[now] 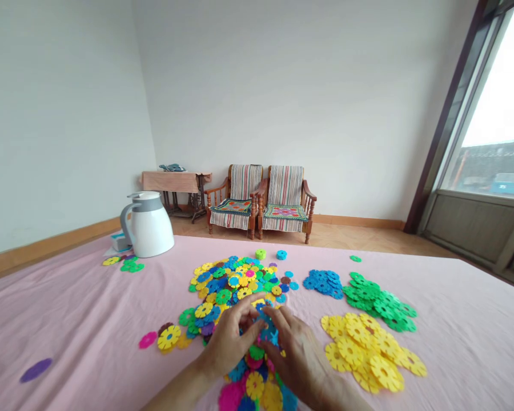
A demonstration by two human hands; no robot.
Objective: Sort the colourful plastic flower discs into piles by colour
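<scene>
A mixed pile of flower-shaped snowflake discs [223, 297] in many colours runs from the middle of the cloth toward me. My left hand [233, 331] is over it, fingers curled and thumb close to the fingertips; anything inside the grip is hidden. Beside it my right hand [297, 348] bends its fingers around blue snowflake discs [269, 326], which show between the two hands. To the right lie single-colour heaps: blue discs [323, 283], green discs [379, 302] and yellow discs [366, 351].
A white and grey jug [152, 228] stands at the back left, a small box [120, 242] beside it. Stacked lime discs [260, 254] and blue discs [281, 255] sit near the far edge. A purple disc [36, 370] lies left on the pink cloth [89, 319]. Two armchairs are beyond.
</scene>
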